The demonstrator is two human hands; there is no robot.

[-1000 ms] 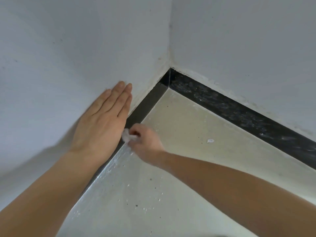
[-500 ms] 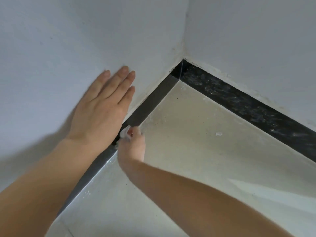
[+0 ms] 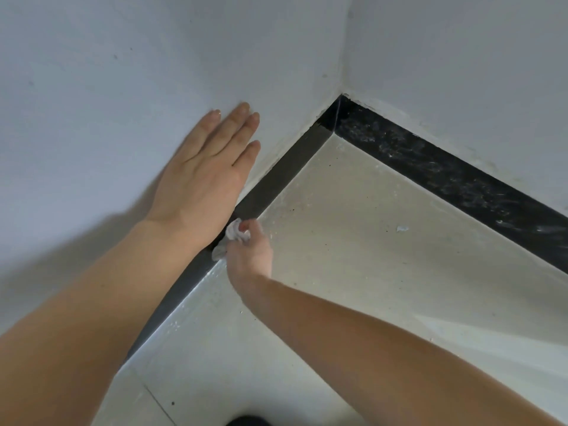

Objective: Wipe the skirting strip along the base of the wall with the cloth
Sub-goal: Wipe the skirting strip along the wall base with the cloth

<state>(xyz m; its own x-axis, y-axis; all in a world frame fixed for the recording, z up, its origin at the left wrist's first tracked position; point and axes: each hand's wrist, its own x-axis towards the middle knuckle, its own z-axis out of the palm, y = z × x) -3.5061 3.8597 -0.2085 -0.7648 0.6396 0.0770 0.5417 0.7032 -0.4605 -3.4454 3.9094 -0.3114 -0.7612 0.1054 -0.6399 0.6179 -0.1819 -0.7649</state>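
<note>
Right hand [image 3: 250, 256] slid back, fingers pinching cloth [image 3: 235, 233] against skirting strip [image 3: 278, 179].

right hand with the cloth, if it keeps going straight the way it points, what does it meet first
Likely nothing until the room corner: the right hand points along the dark skirting strip, which looks bare up to there.

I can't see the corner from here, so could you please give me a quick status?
Left hand flat on white wall. Right hand presses small white cloth on dark skirting strip. Nothing in the way.
</note>
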